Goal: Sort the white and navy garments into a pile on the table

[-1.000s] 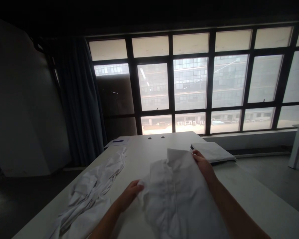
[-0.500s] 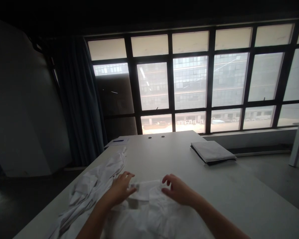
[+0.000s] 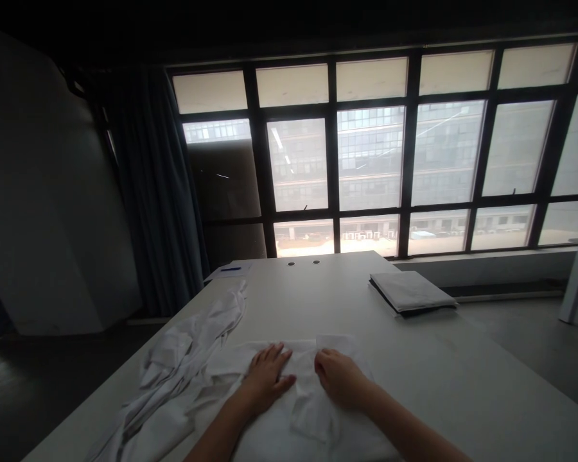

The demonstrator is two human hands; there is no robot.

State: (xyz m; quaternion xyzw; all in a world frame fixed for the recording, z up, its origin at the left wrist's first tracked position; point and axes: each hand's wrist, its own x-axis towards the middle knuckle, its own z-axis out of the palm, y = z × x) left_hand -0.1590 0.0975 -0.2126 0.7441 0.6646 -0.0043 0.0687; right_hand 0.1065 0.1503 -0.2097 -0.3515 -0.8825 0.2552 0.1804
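Observation:
A white shirt (image 3: 308,410) lies spread on the white table (image 3: 462,385) right in front of me, its collar end toward the window. My left hand (image 3: 267,377) rests flat on the cloth near the collar, fingers stretched out. My right hand (image 3: 338,378) presses down on the shirt beside it, fingers bent slightly, nothing gripped that I can see. The two hands are close together, a narrow strip of cloth between them.
A crumpled heap of white garments (image 3: 183,372) trails along the table's left edge. A folded white stack on a dark board (image 3: 411,292) sits at the far right. A paper with a blue pen (image 3: 231,269) lies far left. Large windows stand behind.
The shirt, held up by both hands a second ago, has been lowered and laid flat. Both hands have come together and now press on it near the collar.

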